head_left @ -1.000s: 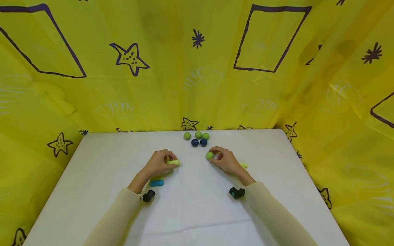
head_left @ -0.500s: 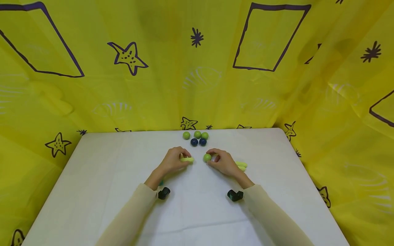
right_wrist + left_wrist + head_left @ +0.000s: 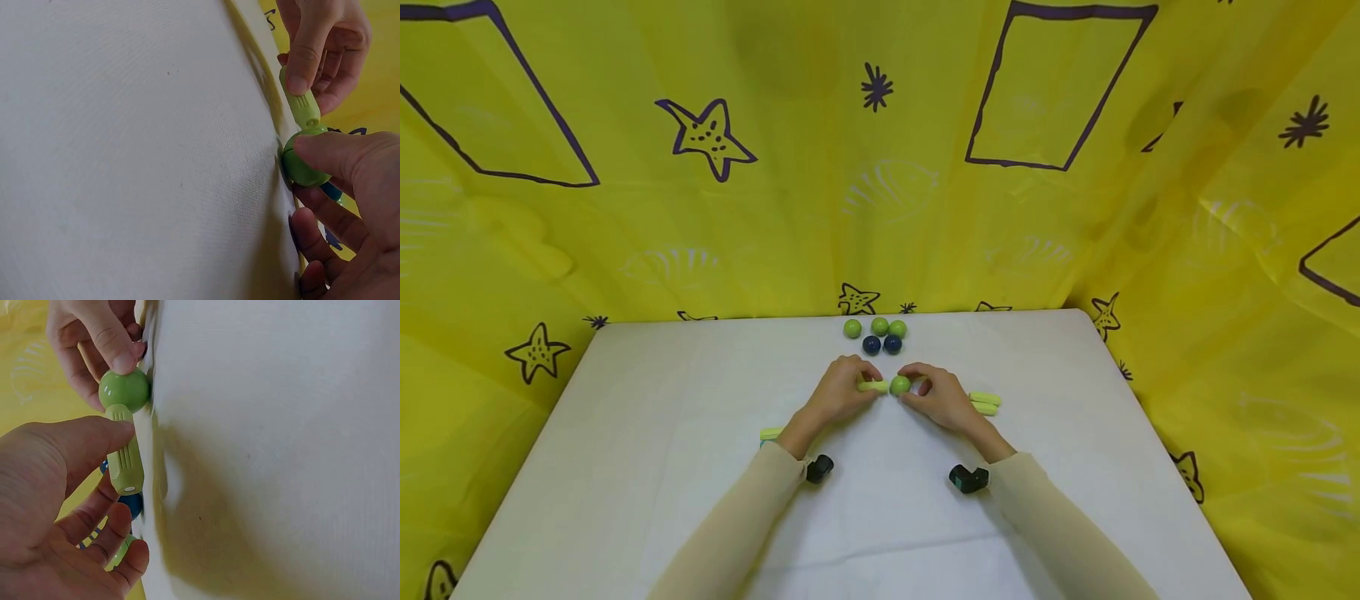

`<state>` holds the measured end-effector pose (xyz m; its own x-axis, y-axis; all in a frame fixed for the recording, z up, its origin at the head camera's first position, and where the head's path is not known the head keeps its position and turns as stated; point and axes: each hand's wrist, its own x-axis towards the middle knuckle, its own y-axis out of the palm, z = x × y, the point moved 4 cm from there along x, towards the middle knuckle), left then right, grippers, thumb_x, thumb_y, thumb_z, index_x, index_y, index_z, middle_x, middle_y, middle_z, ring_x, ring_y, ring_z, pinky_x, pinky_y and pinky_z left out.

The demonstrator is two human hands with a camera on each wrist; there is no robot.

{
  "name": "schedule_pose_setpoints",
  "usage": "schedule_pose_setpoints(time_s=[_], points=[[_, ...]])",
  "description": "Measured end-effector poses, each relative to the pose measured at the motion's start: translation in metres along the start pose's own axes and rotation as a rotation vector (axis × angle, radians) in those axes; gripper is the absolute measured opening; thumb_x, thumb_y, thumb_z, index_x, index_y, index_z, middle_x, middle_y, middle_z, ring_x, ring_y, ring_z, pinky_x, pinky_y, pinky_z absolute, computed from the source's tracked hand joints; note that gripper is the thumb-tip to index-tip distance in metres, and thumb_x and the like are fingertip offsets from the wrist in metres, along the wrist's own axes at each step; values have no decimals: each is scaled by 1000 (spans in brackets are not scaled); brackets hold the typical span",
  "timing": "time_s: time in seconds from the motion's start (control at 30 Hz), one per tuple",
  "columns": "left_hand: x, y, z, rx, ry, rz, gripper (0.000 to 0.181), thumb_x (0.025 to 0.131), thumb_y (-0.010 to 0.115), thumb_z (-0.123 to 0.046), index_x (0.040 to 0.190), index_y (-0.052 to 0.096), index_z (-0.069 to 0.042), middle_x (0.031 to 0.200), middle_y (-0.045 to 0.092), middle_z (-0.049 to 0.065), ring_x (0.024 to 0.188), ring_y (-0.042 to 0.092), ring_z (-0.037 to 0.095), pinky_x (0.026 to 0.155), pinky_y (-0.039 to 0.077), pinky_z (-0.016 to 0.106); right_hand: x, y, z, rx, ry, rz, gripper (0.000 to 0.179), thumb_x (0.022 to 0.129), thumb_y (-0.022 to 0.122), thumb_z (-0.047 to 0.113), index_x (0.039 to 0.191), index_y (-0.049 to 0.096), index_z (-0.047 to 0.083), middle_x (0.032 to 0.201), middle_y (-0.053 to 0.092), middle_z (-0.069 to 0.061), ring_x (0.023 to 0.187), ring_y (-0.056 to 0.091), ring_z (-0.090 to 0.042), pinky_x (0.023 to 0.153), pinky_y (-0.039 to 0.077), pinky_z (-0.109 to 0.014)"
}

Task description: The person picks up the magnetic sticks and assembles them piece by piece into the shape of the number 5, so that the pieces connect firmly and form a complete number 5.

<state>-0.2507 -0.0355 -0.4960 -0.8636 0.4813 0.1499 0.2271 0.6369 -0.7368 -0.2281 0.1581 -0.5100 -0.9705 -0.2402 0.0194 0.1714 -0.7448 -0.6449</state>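
Over the middle of the white table my left hand pinches a short yellow-green rod between thumb and fingers. Grooves run along the rod, and a small shiny disc marks its near end in the left wrist view. Facing it, my right hand holds a glossy green ball by thumb and fingertips. The rod's far end meets or nearly meets the ball; whether they touch I cannot tell. In the right wrist view my right thumb covers part of the green ball.
Several balls lie at the table's back edge, green ones behind two dark blue ones. Two yellow-green rods lie right of my right hand. Another yellow-green rod and a partly hidden blue rod lie by my left wrist. A yellow curtain hangs behind.
My left hand has carried the rod rightward up to the ball. My right hand has shifted slightly left with the ball, uncovering more of the two rods beside it.
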Motion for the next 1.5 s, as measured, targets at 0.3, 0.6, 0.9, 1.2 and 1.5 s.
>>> schedule_pose_setpoints(time_s=[0.3, 0.6, 0.9, 1.2, 1.5], points=[[3, 2, -3, 46, -17, 3, 13, 83, 79, -6, 96, 79, -7, 88, 67, 4, 86, 56, 21, 84, 45, 38, 1, 0, 0, -5, -20, -3, 34, 90, 80, 15, 123, 70, 12, 112, 71, -2, 79, 55, -15, 71, 44, -29], [3, 1, -4, 58, -30, 7, 12, 84, 80, -7, 96, 79, -7, 88, 66, 3, 84, 56, 20, 82, 45, 37, 1, 0, 1, -10, -26, -5, 34, 90, 80, 15, 123, 70, 12, 111, 71, -2, 80, 55, -15, 71, 44, -29], [2, 0, -2, 46, -37, 6, 14, 86, 80, -11, 100, 79, -8, 90, 67, 4, 85, 57, 21, 82, 46, 38, 2, 0, 1, -19, -36, -16, 35, 90, 80, 14, 124, 70, 12, 111, 71, -2, 79, 55, -14, 71, 45, -29], [4, -14, 3, -50, -81, -105, 31, 93, 75, -19, 120, 72, -7, 106, 68, 12, 92, 59, 27, 85, 48, 42, 2, -2, 3, -27, -38, 6, 37, 91, 79, 13, 126, 68, 10, 115, 71, -4, 79, 56, -14, 73, 47, -29], [19, -20, 6, 50, -112, -228, 43, 93, 78, -25, 130, 67, -7, 118, 64, 17, 105, 62, 32, 91, 50, 47, 3, -4, 2, -37, -34, 26, 36, 92, 78, 13, 127, 68, 11, 117, 70, -4, 80, 57, -15, 74, 48, -29]])
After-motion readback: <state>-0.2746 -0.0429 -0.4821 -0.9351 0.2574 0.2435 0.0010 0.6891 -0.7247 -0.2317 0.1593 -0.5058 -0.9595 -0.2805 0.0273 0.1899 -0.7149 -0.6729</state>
